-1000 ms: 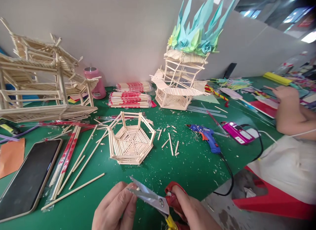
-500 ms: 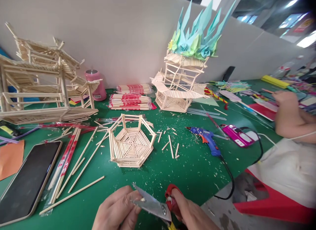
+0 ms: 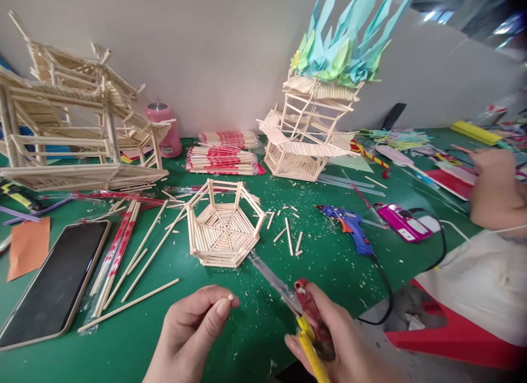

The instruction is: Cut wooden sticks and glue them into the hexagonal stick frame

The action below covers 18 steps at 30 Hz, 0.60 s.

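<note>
Pinched between the thumb and forefinger of my left hand (image 3: 195, 331) is a short wooden stick (image 3: 230, 297), of which only a pale end shows. My right hand (image 3: 329, 331) grips a pair of scissors (image 3: 284, 287) by its red and yellow handles. The blades look closed and point up and left, near an octagonal wooden stick basket (image 3: 224, 226) with a slatted floor and a railing. Cut stick pieces (image 3: 289, 237) and fine chips lie to the basket's right.
A blue glue gun (image 3: 349, 226) with a black cord lies at right. A phone (image 3: 55, 281) and long sticks (image 3: 127, 306) are at left. Stick models (image 3: 78, 125) and a paper-topped tower (image 3: 315, 119) stand behind. Another person's arm (image 3: 494, 185) rests on the right.
The scissors have come away from the stick in my left hand and closed, swinging to the right. My left hand keeps its pinch. The view has shifted slightly.
</note>
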Tool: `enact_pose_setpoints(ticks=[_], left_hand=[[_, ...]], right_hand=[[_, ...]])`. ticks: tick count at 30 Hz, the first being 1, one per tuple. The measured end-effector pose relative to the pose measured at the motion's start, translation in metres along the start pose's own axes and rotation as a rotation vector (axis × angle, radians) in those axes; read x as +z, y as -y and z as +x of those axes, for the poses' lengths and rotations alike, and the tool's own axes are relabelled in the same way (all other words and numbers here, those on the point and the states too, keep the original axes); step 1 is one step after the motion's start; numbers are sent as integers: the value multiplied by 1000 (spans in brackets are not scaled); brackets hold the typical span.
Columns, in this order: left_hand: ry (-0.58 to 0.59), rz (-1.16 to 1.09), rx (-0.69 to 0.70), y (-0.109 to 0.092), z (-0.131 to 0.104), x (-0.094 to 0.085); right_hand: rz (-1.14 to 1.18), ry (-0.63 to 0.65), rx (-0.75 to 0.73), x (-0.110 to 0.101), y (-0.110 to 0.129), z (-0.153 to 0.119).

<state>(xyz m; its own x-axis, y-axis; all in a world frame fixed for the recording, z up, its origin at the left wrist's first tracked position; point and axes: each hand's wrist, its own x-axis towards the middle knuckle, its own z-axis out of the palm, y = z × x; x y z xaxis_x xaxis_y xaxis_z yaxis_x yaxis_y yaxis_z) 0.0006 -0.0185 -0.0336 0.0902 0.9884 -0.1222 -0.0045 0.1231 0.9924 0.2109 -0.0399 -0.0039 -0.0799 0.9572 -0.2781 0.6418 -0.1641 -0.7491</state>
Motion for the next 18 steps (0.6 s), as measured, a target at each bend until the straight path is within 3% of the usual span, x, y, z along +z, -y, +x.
enact_pose_setpoints(ticks=[3,7,12,18], left_hand=[[25,-242,-163,5,0,1],[55,-333,-203,10,-2,0],[41,-250,-78,8,1,-1],[22,-36,208,11,3,-3]], right_hand=[[-10,39,-6,-2,5,-1],[-61,52,32,2,5,-3],[-136,40,-25,4,2,-4],[-240,-19,-117,2,6,-8]])
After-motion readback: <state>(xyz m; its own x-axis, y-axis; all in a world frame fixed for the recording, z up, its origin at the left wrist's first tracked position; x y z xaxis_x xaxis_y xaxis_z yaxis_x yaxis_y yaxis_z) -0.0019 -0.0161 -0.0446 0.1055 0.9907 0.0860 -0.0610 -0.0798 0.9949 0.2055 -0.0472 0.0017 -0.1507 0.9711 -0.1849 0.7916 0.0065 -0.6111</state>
